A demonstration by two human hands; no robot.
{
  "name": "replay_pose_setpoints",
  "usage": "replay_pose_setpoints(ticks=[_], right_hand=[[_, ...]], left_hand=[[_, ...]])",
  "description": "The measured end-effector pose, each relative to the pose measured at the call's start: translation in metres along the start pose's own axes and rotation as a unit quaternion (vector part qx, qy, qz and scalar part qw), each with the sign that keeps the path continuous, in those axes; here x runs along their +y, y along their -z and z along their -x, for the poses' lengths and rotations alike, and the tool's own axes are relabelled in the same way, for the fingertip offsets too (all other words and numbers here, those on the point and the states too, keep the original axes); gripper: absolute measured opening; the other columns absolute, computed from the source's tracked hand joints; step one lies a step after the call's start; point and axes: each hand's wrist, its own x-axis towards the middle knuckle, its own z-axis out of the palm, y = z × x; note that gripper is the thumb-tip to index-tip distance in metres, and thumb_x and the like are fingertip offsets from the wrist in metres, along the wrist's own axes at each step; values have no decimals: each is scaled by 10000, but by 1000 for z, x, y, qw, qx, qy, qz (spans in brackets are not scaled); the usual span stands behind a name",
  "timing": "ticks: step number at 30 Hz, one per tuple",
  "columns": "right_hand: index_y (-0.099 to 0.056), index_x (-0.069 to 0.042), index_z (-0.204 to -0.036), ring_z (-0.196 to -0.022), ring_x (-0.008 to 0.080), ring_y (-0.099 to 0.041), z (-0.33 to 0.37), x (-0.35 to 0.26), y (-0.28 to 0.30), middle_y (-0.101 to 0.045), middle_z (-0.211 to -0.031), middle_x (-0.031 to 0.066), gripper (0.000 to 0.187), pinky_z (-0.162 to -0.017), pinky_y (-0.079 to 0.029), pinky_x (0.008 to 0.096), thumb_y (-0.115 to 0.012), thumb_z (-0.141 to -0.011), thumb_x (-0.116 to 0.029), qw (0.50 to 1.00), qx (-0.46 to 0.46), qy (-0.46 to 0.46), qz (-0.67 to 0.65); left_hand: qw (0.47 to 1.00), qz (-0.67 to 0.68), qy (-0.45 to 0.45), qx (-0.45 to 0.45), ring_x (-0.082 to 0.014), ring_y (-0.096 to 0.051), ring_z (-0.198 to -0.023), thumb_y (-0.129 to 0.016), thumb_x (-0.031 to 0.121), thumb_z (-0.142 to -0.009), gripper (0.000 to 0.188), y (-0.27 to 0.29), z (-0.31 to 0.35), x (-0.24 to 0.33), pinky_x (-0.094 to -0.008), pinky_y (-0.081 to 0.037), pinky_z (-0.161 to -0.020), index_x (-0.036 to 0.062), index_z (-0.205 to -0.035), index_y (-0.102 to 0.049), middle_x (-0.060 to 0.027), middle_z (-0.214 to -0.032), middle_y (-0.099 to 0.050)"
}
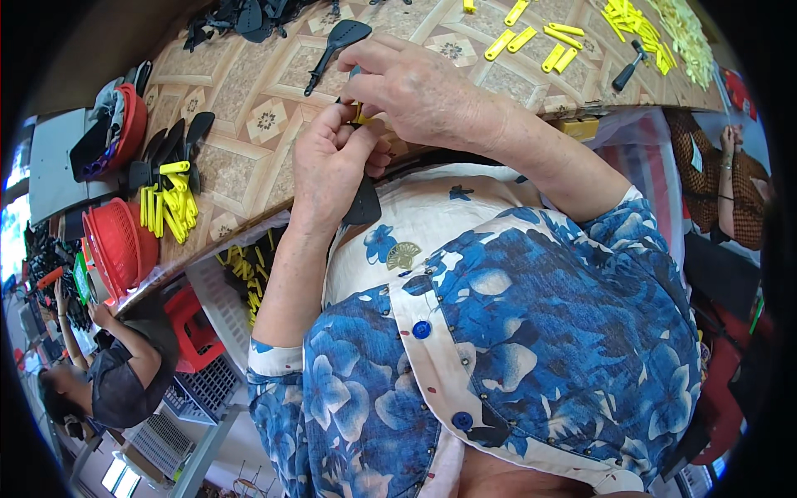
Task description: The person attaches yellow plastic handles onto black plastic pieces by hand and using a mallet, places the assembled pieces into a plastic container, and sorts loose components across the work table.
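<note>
My left hand (328, 166) is closed round a black spatula (363, 205), whose flat slotted blade sticks out below the palm. My right hand (423, 93) meets it from above, its fingers pinched together over the spatula's handle end. A bit of a yellow handle piece (359, 110) shows between the two hands; most of it is hidden by fingers. Something light blue (355, 72) is at a right fingertip. Just beyond the hands, another black spatula (336, 50) with a bare handle lies on the patterned table (241, 141).
Loose yellow handles (531, 41) lie far right, near a small black-handled hammer (631, 66). Spatulas with yellow handles (170, 195) are piled at left, beside a red basket (120, 245). Black spatula parts (249, 21) heap at the back. A co-worker (124, 373) is at lower left.
</note>
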Motion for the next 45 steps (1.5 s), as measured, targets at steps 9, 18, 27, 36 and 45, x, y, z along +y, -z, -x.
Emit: replay_pose_setpoints(ticks=[9,18,27,36,45], right_hand=[[-723,-125,-902,-1105,229,-595,1,-4,12,-614,-1167,46,193,-880,-506,392,-757,-718,-171,994,34,-14,101],[-721,-117,-859,-900,238,-654,-4,-1,21,-655,-872,55,190,-809,-508,388,-767,-724,-242,995,-89,-44,33],[-686,-68,-849,-875,276,-659,8,-9,14,-662,-846,96,181,-792,-518,395,-734,-730,-195,998,-52,-20,-2],[-707,-46,-898,-881,281,-696,13,-19,21,-706,-860,133,187,-767,-551,398,-648,-797,-191,991,-129,-24,27],[-631,-63,-765,-697,304,-674,32,-31,-12,-641,-698,110,106,-656,-532,421,-677,-702,-136,996,-55,-61,-13]], left_hand=[[997,-26,-56,43,-51,-621,-631,-641,97,-949,152,-6,-1,4,-208,-502,-577,-5,-1054,-683,-11,-731,-676],[955,-256,-144,51,-99,-667,-674,-641,129,-963,197,-1,8,-3,-250,-520,-618,19,-1122,-684,-41,-784,-720],[856,-467,-203,90,-294,-704,-716,-653,111,-914,156,-4,22,16,-359,-521,-639,63,-1052,-709,-162,-795,-706],[811,-498,-272,140,-337,-664,-705,-663,55,-811,92,-5,18,-1,-434,-499,-604,74,-901,-651,-135,-763,-660],[806,-505,-284,123,-319,-646,-673,-656,35,-778,60,-3,25,-10,-433,-476,-583,72,-787,-610,-121,-720,-633]])
